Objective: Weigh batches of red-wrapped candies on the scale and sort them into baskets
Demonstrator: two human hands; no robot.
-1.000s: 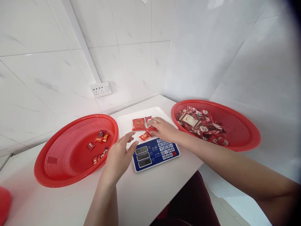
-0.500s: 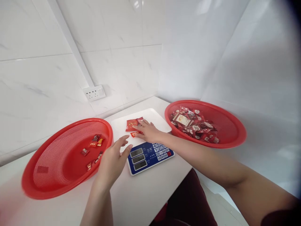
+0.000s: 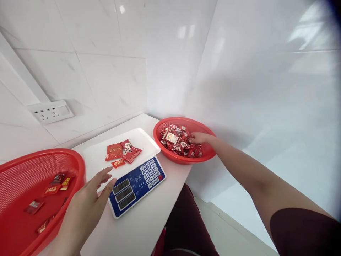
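Note:
My right hand [image 3: 199,138] reaches into the right red basket [image 3: 160,149], its fingers down among wrapped candies [image 3: 183,144]; whether they grip one is hidden. Nothing is in my left hand [image 3: 92,197], which hovers by the near left corner of the digital scale [image 3: 137,185] with thumb and fingers apart. On the scale's white tray [image 3: 149,140] lie several red packets: a flat one [image 3: 114,152], others with white print [image 3: 130,151], and a small candy [image 3: 118,163] in front. The display digits are lit dark on grey.
A second red basket [image 3: 77,156] stands at the left with several scattered candies [image 3: 52,190] inside. Behind the table [image 3: 135,227] are tiled walls and a power socket [image 3: 51,111]. The table's right edge runs beside my legs.
My right hand has left the packets on the scale tray and moved right into the right basket. My left hand stays open near the scale. The view has turned to the right.

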